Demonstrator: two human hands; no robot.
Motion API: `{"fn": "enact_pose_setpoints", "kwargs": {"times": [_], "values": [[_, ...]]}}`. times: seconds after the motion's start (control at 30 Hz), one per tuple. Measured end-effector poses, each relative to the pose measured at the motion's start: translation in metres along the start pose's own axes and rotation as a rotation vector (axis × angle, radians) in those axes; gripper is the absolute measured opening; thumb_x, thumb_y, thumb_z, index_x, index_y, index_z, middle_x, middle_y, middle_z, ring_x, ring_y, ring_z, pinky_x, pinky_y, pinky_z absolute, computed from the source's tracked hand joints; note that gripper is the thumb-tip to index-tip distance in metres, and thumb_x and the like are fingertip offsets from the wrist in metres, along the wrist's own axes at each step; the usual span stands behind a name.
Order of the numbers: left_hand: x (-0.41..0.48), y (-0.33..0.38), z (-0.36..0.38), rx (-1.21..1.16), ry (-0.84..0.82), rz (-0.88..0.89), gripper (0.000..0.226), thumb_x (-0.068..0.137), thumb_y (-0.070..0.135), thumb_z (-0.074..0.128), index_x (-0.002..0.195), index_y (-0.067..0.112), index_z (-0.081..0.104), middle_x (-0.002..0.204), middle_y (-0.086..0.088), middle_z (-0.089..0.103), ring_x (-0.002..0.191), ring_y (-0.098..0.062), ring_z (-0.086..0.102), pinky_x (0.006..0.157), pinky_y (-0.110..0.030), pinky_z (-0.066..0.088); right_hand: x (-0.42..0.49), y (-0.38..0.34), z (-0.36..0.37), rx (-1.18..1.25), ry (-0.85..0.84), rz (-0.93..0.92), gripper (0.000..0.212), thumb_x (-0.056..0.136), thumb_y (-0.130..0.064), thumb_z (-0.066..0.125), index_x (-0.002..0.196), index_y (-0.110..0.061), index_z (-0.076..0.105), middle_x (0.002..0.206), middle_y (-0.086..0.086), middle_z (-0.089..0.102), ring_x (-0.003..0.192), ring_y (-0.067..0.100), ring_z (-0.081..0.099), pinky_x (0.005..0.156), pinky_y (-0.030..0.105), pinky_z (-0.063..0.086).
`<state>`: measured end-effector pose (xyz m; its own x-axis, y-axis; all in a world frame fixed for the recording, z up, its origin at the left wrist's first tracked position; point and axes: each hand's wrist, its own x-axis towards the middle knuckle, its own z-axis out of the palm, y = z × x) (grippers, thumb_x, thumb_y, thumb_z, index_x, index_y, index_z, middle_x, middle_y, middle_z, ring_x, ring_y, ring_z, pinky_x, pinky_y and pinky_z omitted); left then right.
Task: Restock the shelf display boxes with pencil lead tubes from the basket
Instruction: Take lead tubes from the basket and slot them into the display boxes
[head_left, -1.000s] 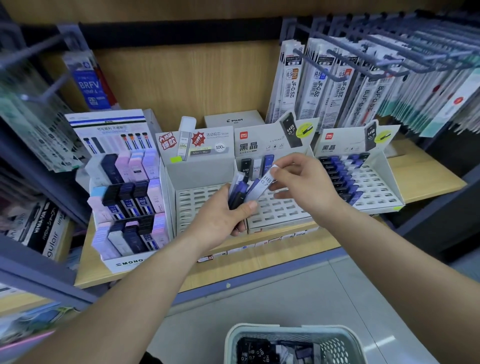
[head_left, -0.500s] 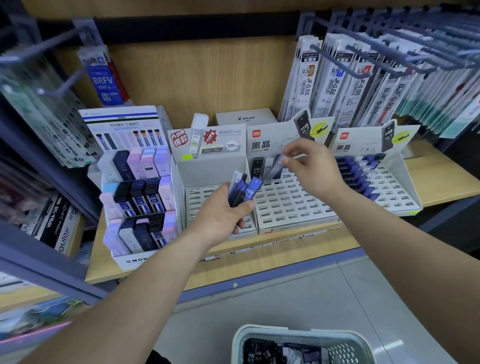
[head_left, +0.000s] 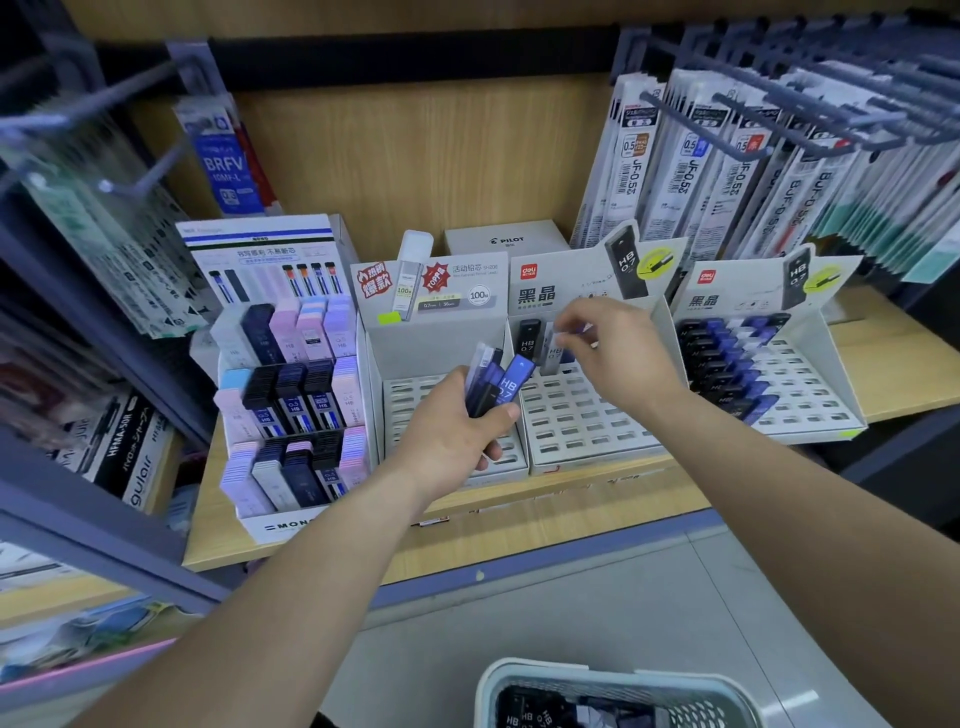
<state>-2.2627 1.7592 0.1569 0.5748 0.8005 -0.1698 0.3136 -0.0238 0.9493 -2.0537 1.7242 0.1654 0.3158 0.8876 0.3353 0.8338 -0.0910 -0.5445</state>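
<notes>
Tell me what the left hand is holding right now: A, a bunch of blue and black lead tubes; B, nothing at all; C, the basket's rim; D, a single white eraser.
A: the left hand grips a fanned bunch of lead tubes, the front one blue and marked HB 0.7.

Both bare arms reach up from the bottom of the frame to the middle. The left hand (head_left: 457, 431) is curled tight round a bunch of lead tubes (head_left: 501, 382), thumb pressed on them. The right hand (head_left: 618, 353) is higher and further right, palm down, its blurry fingertips (head_left: 576, 317) pinching a single tube (head_left: 585, 329).
</notes>
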Motion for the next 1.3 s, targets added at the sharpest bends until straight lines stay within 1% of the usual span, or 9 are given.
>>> {"fn": "enact_pose_setpoints", "kwargs": {"times": [0.07, 0.23, 0.37, 0.47, 0.6, 0.77, 0.93, 1.1, 1.3], "values": [[0.000, 0.000, -0.001, -0.002, 0.000, -0.003, 0.014, 0.096, 0.019, 0.065, 0.106, 0.017, 0.055, 0.085, -0.002, 0.063, 0.055, -0.010, 0.057, 0.057, -0.027, 0.051, -0.002, 0.001, 0.001, -0.011, 0.019, -0.016, 0.014, 0.093, -0.014, 0.067, 0.104, -0.017, 0.073, 0.099, -0.001, 0.066, 0.084, 0.013, 0.064, 0.083, 0.033, 0.054], [0.000, 0.001, 0.000, 0.004, -0.001, 0.002, 0.015, 0.096, 0.019, 0.065, 0.107, 0.017, 0.055, 0.083, 0.000, 0.062, 0.056, -0.012, 0.057, 0.055, -0.027, 0.051, -0.016, -0.015, -0.008, 0.144, 0.058, 0.097, 0.010, 0.091, -0.023, 0.070, 0.101, -0.027, 0.071, 0.095, -0.009, 0.065, 0.074, 0.007, 0.063, 0.069, 0.014, 0.048], [0.000, 0.003, 0.005, 0.007, -0.015, 0.020, 0.015, 0.095, 0.018, 0.066, 0.105, 0.019, 0.054, 0.080, 0.000, 0.061, 0.057, -0.014, 0.058, 0.054, -0.028, 0.050, -0.033, -0.042, -0.007, 0.537, -0.137, 0.254, 0.005, 0.092, -0.018, 0.070, 0.093, -0.023, 0.070, 0.085, 0.003, 0.073, 0.071, 0.017, 0.070, 0.067, 0.035, 0.060], [-0.003, 0.006, 0.008, -0.006, -0.039, 0.029, 0.013, 0.096, 0.017, 0.065, 0.101, 0.021, 0.054, 0.077, 0.001, 0.061, 0.056, -0.012, 0.059, 0.053, -0.026, 0.051, -0.038, -0.048, -0.007, 0.656, -0.159, 0.315, 0.012, 0.089, -0.008, 0.072, 0.099, -0.015, 0.069, 0.085, 0.010, 0.072, 0.069, 0.018, 0.070, 0.069, 0.035, 0.062], [-0.003, 0.006, 0.007, -0.052, -0.046, 0.009, 0.011, 0.097, 0.017, 0.064, 0.103, 0.019, 0.054, 0.085, -0.005, 0.066, 0.062, -0.017, 0.064, 0.057, -0.031, 0.053, -0.036, -0.039, -0.021, 0.760, -0.048, 0.350, 0.015, 0.088, -0.002, 0.072, 0.097, -0.013, 0.069, 0.080, 0.005, 0.070, 0.069, 0.016, 0.069, 0.069, 0.035, 0.061], [-0.002, 0.004, 0.004, -0.041, -0.020, -0.017, 0.015, 0.097, 0.018, 0.064, 0.107, 0.014, 0.055, 0.092, -0.008, 0.070, 0.061, -0.015, 0.064, 0.056, -0.029, 0.052, -0.028, -0.009, -0.047, 0.627, 0.106, 0.311, 0.018, 0.088, -0.005, 0.073, 0.094, -0.021, 0.071, 0.087, 0.005, 0.072, 0.077, 0.019, 0.070, 0.071, 0.036, 0.062], [-0.001, 0.003, 0.005, 0.013, -0.012, -0.008, 0.013, 0.097, 0.021, 0.065, 0.104, 0.017, 0.055, 0.091, -0.004, 0.069, 0.060, -0.014, 0.064, 0.052, -0.025, 0.048, -0.015, 0.015, -0.042, 0.426, 0.130, 0.291, 0.027, 0.088, -0.007, 0.074, 0.085, -0.034, 0.068, 0.091, 0.001, 0.071, 0.077, 0.019, 0.067, 0.080, 0.046, 0.060], [-0.001, 0.002, 0.006, 0.029, 0.001, -0.022, 0.011, 0.097, 0.022, 0.065, 0.104, 0.018, 0.057, 0.093, -0.003, 0.068, 0.057, -0.009, 0.063, 0.051, -0.023, 0.048, -0.012, 0.014, -0.031, 0.332, 0.078, 0.256, 0.030, 0.090, -0.006, 0.070, 0.083, -0.035, 0.065, 0.091, -0.007, 0.069, 0.084, 0.017, 0.067, 0.081, 0.034, 0.059], [0.000, 0.001, 0.005, 0.034, 0.007, -0.031, 0.011, 0.097, 0.021, 0.065, 0.104, 0.018, 0.058, 0.090, -0.002, 0.066, 0.056, -0.010, 0.060, 0.051, -0.025, 0.049, -0.011, 0.014, -0.033, 0.248, 0.012, 0.201, 0.015, 0.091, -0.009, 0.070, 0.094, -0.023, 0.072, 0.095, -0.003, 0.072, 0.089, 0.015, 0.068, 0.082, 0.025, 0.056]]}}
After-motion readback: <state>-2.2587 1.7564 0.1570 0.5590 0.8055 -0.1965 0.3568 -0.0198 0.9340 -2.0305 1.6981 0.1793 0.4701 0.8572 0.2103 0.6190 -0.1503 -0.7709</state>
